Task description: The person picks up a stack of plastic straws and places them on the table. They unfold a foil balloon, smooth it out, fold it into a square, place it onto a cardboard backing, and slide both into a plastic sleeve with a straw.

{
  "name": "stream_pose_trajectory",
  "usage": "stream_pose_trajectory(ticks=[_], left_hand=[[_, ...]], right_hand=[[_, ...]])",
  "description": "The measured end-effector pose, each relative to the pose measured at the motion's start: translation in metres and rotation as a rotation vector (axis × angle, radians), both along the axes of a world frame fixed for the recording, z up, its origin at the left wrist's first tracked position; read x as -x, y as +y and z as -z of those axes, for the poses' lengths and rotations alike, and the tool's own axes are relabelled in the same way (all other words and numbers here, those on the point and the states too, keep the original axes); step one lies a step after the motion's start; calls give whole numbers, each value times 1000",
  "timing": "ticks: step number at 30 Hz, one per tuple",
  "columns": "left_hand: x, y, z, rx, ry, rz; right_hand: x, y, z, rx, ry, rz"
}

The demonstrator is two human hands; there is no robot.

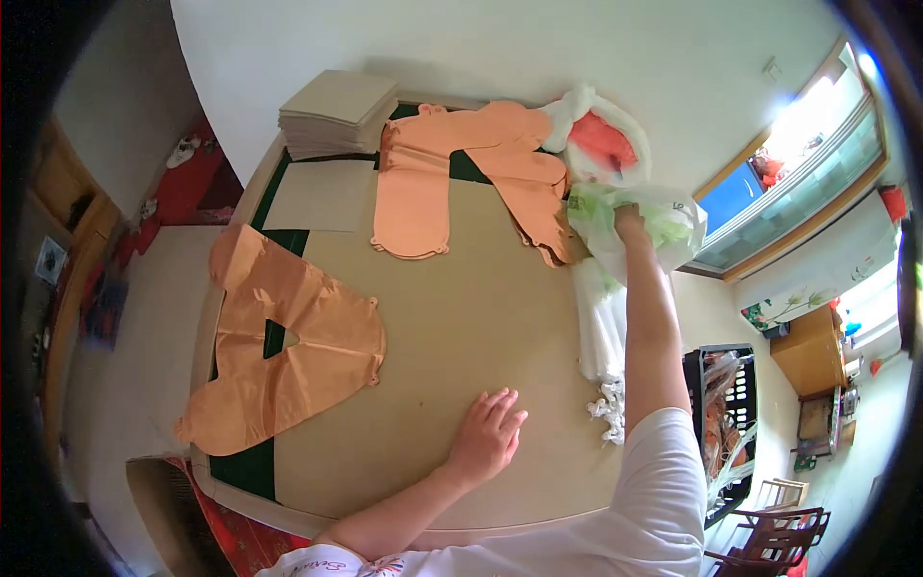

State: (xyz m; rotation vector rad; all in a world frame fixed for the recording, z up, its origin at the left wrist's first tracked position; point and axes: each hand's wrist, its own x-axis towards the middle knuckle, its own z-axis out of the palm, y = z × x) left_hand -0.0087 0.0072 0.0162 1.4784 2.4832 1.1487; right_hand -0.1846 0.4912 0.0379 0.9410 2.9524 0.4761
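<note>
My left hand [488, 438] lies on the tan tabletop with its fingers stretched out, holding nothing. My right arm reaches far forward, and my right hand [630, 224] is at a thin white-and-green plastic bag [676, 223]; its fingers are hidden there. A flat rose-gold foil balloon in the shape of a letter A [317, 361] lies to the left. More flat rose-gold foil balloons [413, 197] lie at the back, some overlapping, and reach close to the bag. Below the bag, a bundle of white plastic strips [600, 327] runs along the right side of the table.
A stack of grey cardboard sheets [336, 111] stands at the back left, with a single sheet [319, 196] in front. Behind the bag sits a white bundle with red inside [604, 139]. A black crate [738, 385] with plastic-wrapped items stands off the right edge.
</note>
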Motion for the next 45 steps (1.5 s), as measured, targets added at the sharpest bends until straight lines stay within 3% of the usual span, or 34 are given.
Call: stream_pose_trajectory(ticks=[4,7,10,16,25,29,31,34,35,41,43,44,45], left_hand=[[1,-1,-4,-22,-28,-5],[-2,2,6,-42,-19,-14],[-1,2,6,-90,-21,-4],[-1,1,5,-61,6,-10],[-2,2,10,-90,28,-10],[-3,2,9,-119,27,-13],[-4,3,12,-91,39,-17],[-4,3,14,-94,40,-7],[-4,3,13,-94,44,-7],[-3,4,11,-134,12,-36],[-1,5,16,-208,-81,-52],[3,3,13,-280,-246,-52],[5,1,9,-349,-414,-57]], right_hand=[[8,2,-5,-213,-155,-16],[-3,-2,-3,-368,91,-98],[-6,-1,-22,-329,47,-45],[-23,-8,-58,150,217,255],[-56,6,-58,147,529,299],[-64,34,-45,340,682,242],[-69,17,-63,467,724,257],[-71,-9,-77,719,1112,167],[-71,-18,-85,726,1131,129],[-80,-117,-133,922,1168,-200],[-96,-164,-128,1079,1095,-384],[-106,-201,-126,1115,1076,-423],[-113,-220,-109,1125,964,-280]])
